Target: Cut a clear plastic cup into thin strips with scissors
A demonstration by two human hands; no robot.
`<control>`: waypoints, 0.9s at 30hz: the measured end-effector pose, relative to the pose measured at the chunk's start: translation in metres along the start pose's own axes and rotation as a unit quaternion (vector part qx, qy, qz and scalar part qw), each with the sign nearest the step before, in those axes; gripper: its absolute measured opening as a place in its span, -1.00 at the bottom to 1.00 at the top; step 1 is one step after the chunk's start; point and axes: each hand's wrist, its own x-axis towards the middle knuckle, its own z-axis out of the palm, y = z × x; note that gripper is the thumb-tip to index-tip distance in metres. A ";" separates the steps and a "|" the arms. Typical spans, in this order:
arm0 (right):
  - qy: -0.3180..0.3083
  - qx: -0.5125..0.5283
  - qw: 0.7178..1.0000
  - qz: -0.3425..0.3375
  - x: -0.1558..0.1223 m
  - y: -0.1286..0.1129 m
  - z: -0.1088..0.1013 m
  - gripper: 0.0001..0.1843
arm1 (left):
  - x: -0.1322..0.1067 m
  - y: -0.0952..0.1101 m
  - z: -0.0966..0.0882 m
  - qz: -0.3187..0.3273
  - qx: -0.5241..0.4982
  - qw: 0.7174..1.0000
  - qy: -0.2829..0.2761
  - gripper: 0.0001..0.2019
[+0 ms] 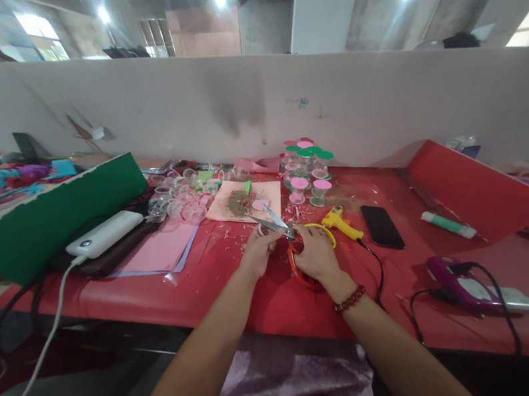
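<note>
My right hand (315, 255) is closed round the orange handles of a pair of scissors (275, 223), whose blades are parted and point up and left. My left hand (256, 251) is pinched shut just left of the blades, on something small I cannot make out. Both hands rest over the red table covering (158, 290). A bead bracelet sits on my right wrist. Behind the blades lies a pink sheet (245, 201) with cut scraps on it.
A yellow glue gun (341, 222) and a black phone (383, 226) lie right of my hands. Small clear cups with pink and green lids (307, 167) stand behind. A white power bank (104, 235), a green board (45, 218), a glue stick (448, 224) and a purple tool (454, 281) are around.
</note>
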 end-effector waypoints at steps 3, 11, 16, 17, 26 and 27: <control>-0.006 0.004 1.000 0.001 0.000 0.001 0.001 -0.51 | 0.000 -0.001 0.000 -0.010 0.005 1.000 0.007 -0.71; -0.005 0.008 1.000 0.000 0.000 0.002 0.001 -0.51 | 0.001 -0.002 0.000 -0.015 0.006 1.000 0.016 -0.71; 0.004 0.002 1.000 0.000 -0.001 0.000 0.001 -0.50 | 0.002 0.000 -0.002 -0.022 0.008 1.000 0.009 -0.73; 0.006 0.002 1.000 0.000 -0.001 0.000 0.001 -0.50 | 0.002 0.000 -0.002 -0.022 0.009 1.000 0.008 -0.74; 0.017 0.012 1.000 0.013 0.002 0.001 -0.001 -0.50 | -0.001 -0.001 -0.002 -0.008 0.036 0.999 -0.028 -0.74; 0.017 0.015 1.000 0.008 0.002 0.001 -0.001 -0.50 | -0.001 -0.001 -0.002 -0.005 0.033 0.999 -0.026 -0.73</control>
